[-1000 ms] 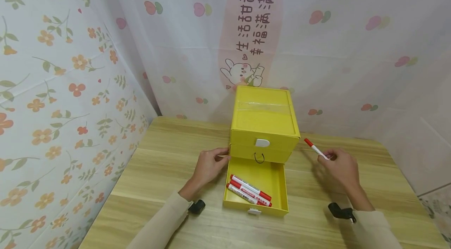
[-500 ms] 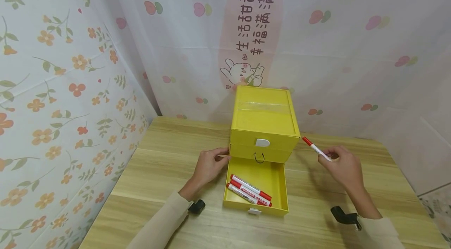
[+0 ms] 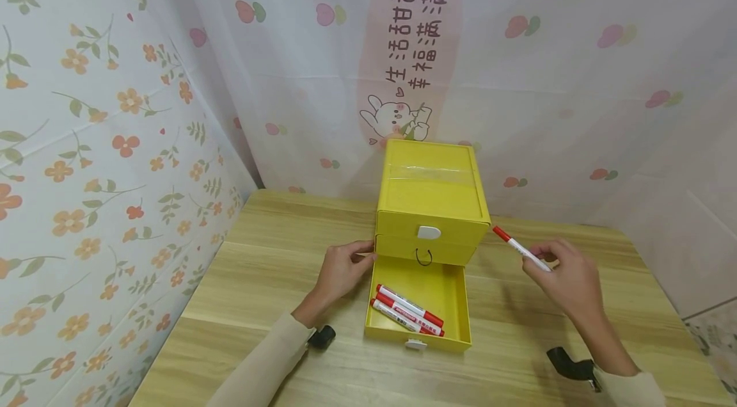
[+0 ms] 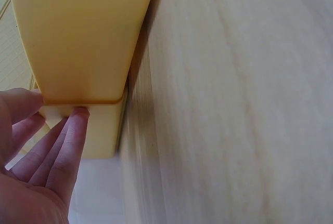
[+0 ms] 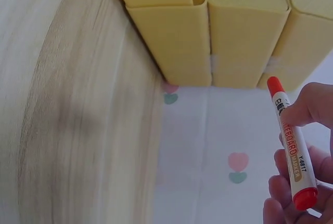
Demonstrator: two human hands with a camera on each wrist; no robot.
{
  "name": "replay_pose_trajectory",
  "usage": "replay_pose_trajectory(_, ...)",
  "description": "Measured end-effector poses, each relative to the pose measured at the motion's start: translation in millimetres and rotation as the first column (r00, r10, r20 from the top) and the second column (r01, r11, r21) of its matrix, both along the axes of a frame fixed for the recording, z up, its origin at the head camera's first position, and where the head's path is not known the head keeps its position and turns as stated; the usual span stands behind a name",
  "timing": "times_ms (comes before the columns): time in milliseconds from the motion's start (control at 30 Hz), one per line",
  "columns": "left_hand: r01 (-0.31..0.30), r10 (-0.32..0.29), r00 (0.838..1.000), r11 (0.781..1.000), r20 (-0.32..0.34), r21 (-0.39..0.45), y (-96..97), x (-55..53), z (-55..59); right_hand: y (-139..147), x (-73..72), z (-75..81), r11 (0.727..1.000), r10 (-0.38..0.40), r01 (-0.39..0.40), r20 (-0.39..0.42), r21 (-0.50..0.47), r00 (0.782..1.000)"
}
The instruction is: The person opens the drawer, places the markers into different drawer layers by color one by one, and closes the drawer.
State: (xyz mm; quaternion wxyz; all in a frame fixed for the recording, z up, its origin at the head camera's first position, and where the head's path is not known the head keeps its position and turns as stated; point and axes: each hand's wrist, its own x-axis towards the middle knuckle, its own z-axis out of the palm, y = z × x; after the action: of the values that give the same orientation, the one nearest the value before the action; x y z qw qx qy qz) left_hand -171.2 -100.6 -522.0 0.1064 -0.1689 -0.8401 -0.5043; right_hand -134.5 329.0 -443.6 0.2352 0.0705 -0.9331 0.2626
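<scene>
A yellow desktop drawer box (image 3: 432, 186) stands on the table with its bottom drawer (image 3: 446, 341) pulled out. Inside that drawer lie 3 red-and-white markers (image 3: 407, 311), side by side at a slant. My left hand (image 3: 338, 274) is at the box's left side; in the left wrist view its mostly straight fingers (image 4: 75, 130) touch the yellow side near the seam between box and drawer. Right of the box, my right hand (image 3: 570, 278) holds a whiteboard marker (image 5: 294, 143) between thumb and fingers. Its red cap points up and left, towards the box.
The upper drawers are shut; one has a white tab handle (image 3: 428, 233), the one below a black loop (image 3: 423, 258). Clear tape crosses the box top. A patterned curtain (image 3: 322, 106) hangs behind the wooden table (image 3: 276, 266), and a floral sheet (image 3: 115, 202) hangs at left.
My right hand has shifted slightly to the right with the marker, and more of the marker's length shows. The left hand, box and drawer have stayed put.
</scene>
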Motion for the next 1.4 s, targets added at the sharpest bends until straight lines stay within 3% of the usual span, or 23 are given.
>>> replay_pose_trajectory(467, -0.003, 0.003, 1.000, 1.000, 0.012, -0.003, -0.1, -0.3, 0.6, -12.8, 27.9, 14.7, 0.997, 0.073, -0.071, -0.107, 0.018, 0.992)
replay_pose_trajectory(800, 0.002, -0.002, 1.000, 1.000, 0.000, 0.004, -0.1, 0.7, 1.3, -35.4, 40.6, 13.8, 0.987, 0.154, -0.148, -0.140, 0.055, 0.978)
replay_pose_trajectory(1100, 0.011, -0.010, 1.000, 1.000, -0.029, 0.007, -0.1, 0.4, 0.7, -60.0, 41.4, 7.7, 0.968, 0.237, -0.224, -0.122, 0.112, 0.964)
replay_pose_trajectory(1400, 0.010, -0.009, 0.999, 1.000, -0.041, 0.007, -0.2, 0.6, 0.6, -82.3, 34.3, 5.9, 0.940, 0.319, -0.294, -0.144, 0.173, 0.937)
